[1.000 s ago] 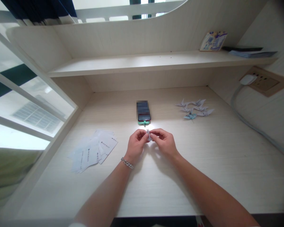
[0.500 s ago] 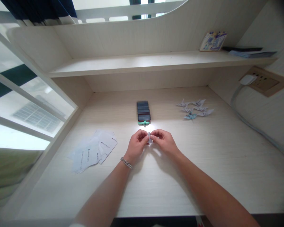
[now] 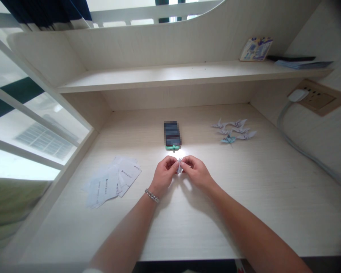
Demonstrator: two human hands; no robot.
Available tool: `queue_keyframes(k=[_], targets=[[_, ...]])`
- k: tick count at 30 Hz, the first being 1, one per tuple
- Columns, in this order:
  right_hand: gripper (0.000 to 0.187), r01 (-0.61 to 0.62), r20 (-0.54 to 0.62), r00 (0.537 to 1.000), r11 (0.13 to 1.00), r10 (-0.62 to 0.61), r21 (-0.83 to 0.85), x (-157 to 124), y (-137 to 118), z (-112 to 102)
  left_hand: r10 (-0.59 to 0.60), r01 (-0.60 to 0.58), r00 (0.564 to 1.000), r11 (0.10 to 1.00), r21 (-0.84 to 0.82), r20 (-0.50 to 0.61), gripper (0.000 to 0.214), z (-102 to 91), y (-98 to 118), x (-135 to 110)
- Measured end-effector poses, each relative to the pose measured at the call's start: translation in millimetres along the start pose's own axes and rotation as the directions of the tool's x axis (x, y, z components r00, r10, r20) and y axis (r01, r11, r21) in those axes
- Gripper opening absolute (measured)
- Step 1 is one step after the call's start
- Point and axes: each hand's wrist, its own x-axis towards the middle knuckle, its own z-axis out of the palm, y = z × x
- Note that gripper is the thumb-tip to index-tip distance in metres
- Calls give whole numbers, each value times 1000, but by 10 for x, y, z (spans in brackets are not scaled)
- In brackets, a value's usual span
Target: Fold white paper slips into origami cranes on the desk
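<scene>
Between my hands, a small folded piece of white paper [image 3: 179, 166] stands on edge, partly covered by my fingertips. My left hand [image 3: 167, 169], with a chain bracelet [image 3: 152, 195] at its wrist, pinches the paper's left side. On the other side my right hand [image 3: 195, 169] grips it between thumb and fingers. Just beyond them lies a phone [image 3: 172, 134] with a green edge and a blurred screen. Several folded paper cranes [image 3: 241, 129] rest at the back right, one of them light blue [image 3: 229, 140].
Loose white printed sheets [image 3: 105, 185] lie overlapped on the desk [image 3: 272, 201] to the left. A shelf [image 3: 159, 77] crosses the back, holding a small colourful box [image 3: 256, 49] and flat dark items. At right, a cable [image 3: 301, 148] hangs from a wall socket [image 3: 319, 96].
The folded paper between my fingertips has shifted very slightly, its upper points now leaning a bit to the right. My hands stay in nearly the same place.
</scene>
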Motion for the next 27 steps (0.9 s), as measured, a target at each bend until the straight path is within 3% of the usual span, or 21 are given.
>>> queue_keyframes(k=[6,14,27], targets=[[18,4,-22,1000,1000,-4,10,-7,10,3,10,-10,1000,1000,2,0,23,-12,-3,4],[15,102,-97,990,994,-99,32,-24,-30,3,-14,15,1000,1000,-27,23,21,-13,-26,2],[10,106,-138,985,994,-105,4,-29,-56,-1,-31,31,999,1000,-1,16,22,11,5,-5]])
